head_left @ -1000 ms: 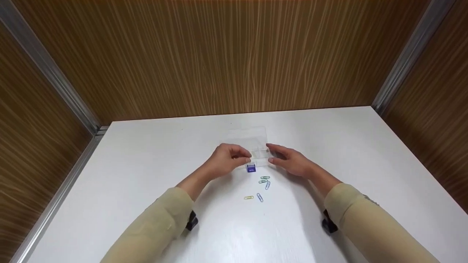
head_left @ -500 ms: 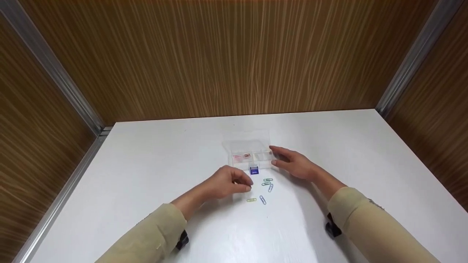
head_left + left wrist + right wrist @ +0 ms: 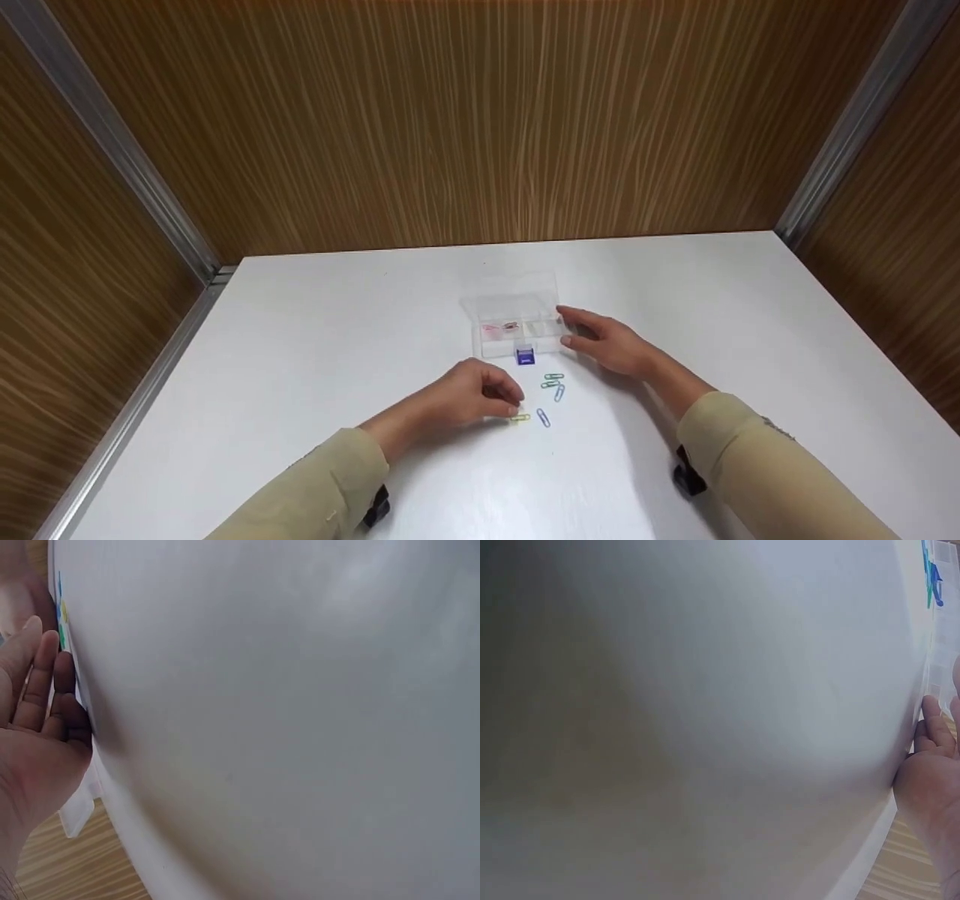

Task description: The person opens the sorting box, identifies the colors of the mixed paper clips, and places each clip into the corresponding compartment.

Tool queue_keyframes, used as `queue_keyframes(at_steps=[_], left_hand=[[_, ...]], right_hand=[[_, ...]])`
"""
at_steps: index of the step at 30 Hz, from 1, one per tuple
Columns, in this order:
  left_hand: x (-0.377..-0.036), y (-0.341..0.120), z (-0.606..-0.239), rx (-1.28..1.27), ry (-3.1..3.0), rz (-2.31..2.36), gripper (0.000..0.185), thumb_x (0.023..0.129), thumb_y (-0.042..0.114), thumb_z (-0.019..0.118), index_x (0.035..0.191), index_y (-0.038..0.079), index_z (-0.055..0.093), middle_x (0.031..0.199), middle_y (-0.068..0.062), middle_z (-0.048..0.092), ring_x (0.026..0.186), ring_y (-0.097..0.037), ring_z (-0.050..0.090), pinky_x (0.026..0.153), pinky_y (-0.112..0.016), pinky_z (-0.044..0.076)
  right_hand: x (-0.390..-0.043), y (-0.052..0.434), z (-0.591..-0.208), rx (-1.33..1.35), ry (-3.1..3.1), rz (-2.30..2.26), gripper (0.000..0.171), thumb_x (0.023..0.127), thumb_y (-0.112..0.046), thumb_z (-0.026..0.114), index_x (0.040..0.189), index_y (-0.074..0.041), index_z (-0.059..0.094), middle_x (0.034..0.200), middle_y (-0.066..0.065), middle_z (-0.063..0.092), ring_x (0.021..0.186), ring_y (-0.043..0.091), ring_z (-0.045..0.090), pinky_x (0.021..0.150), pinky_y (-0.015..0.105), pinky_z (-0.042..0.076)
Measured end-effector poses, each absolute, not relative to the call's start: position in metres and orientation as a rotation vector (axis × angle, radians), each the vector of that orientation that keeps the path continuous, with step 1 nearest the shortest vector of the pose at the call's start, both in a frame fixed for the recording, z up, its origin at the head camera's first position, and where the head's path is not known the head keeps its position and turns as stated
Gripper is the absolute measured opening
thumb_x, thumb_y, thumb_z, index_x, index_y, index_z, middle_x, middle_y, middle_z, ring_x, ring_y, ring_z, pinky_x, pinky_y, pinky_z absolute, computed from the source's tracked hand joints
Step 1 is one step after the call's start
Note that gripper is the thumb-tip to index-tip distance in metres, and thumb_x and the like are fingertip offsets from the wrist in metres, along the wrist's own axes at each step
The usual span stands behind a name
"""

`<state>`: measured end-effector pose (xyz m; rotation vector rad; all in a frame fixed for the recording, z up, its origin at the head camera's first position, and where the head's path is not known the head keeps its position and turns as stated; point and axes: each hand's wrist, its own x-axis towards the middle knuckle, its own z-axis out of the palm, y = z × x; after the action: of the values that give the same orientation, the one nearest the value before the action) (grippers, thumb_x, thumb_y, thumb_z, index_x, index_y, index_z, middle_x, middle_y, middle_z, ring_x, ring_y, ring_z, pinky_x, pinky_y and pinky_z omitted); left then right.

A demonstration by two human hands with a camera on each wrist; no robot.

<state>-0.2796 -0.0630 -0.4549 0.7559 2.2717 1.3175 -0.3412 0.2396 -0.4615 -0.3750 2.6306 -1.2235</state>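
While both beige sleeves reach in from the near edge of the white desk (image 3: 300,337), the left hand (image 3: 469,394) rests a little past the middle of the near half, its fingers curled down with the fingertips at a yellow paper clip (image 3: 519,417); whether that grip has actually pinched the clip or only touches it cannot be told from the head view, and the left wrist view shows only the palm (image 3: 37,727) against the desk surface. Just beside the yellow clip, to its right, lies a blue paper clip (image 3: 544,418). A little farther from the near edge sit two green paper clips (image 3: 552,379) and another blue clip (image 3: 559,392), close together and loose on the desk. Beyond them, near the desk's centre, stands a small blue block (image 3: 525,356) touching the front wall of a clear plastic compartment box (image 3: 517,330), whose lid lies open toward the far edge. The left-hand compartment of the box holds pinkish clips (image 3: 499,328). The right hand (image 3: 607,341) lies at the right end of the box, fingers fairly straight and relaxed, its grip released, with the fingertips touching the box's right wall. Behind the far edge rises a wood-grain wall (image 3: 480,120).
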Motion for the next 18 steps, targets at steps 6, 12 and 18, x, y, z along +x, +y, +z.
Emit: queue_keyframes(at_steps=[6,12,18], left_hand=[[-0.2795,-0.0590,-0.4588,0.785,2.276,1.297,0.016,0.092,0.006,0.081,0.107,0.011,0.082,0.100,-0.003,0.078,0.089,-0.008,0.067,0.085,-0.024,0.053],[-0.2785,-0.0595,-0.4575,0.786,2.303,1.272,0.018,0.091,0.006,0.083,0.107,0.015,0.083,0.097,0.003,0.076,0.089,-0.008,0.066,0.086,-0.025,0.052],[-0.2761,-0.0599,-0.4582,0.771,2.328,1.245,0.018,0.090,0.007,0.084,0.105,0.017,0.083,0.096,0.007,0.076,0.089,-0.007,0.065,0.087,-0.026,0.052]], right_hand=[[-0.3390,0.2425,-0.4618,-0.371,2.637,-1.209,0.067,0.106,-0.045,0.064,0.165,-0.029,0.040,0.172,0.006,0.032,0.160,0.034,0.020,0.127,0.058,0.013],[-0.3403,0.2407,-0.4598,-0.354,2.642,-1.197,0.067,0.105,-0.048,0.064,0.166,-0.032,0.039,0.173,0.005,0.031,0.160,0.035,0.019,0.126,0.060,0.013],[-0.3418,0.2390,-0.4627,-0.367,2.625,-1.233,0.066,0.105,-0.043,0.066,0.165,-0.029,0.041,0.172,0.005,0.033,0.160,0.032,0.022,0.127,0.056,0.015]])
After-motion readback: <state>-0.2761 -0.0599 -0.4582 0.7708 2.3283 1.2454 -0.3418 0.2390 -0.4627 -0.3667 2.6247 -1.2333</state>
